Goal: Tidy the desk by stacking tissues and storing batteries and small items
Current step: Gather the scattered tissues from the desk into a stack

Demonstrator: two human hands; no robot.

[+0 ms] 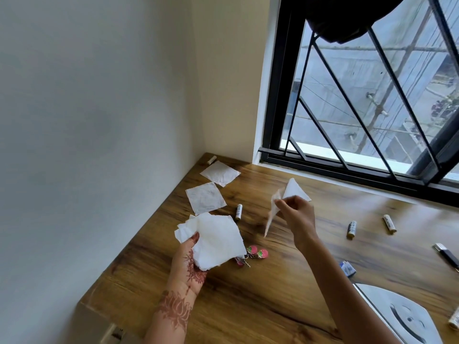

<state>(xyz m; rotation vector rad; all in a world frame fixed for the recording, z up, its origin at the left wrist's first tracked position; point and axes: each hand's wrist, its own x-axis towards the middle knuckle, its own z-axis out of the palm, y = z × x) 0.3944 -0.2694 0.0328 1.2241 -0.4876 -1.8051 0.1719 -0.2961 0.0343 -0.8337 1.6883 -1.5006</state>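
My left hand (pixel 190 265) holds a stack of white tissues (pixel 213 240) above the wooden desk (pixel 285 294), thumb on top. My right hand (pixel 295 214) pinches one tissue (pixel 272 214), which hangs in the air. Another tissue (pixel 296 189) shows just behind that hand. Two flat tissues (pixel 205 198) (pixel 220 173) lie near the left wall. Batteries lie scattered: one (pixel 239 211) by the tissues, one (pixel 211 160) in the far corner, two (pixel 352 229) (pixel 389 224) at the right. Pink strawberry trinkets (pixel 257 252) lie under the stack.
A white smiley-face box (pixel 397 316) sits at the lower right, with a small blue packet (pixel 347 268) beside it. A dark pen-like item (pixel 447 255) and another battery (pixel 454 319) lie at the right edge. A barred window (pixel 360 95) runs behind the desk.
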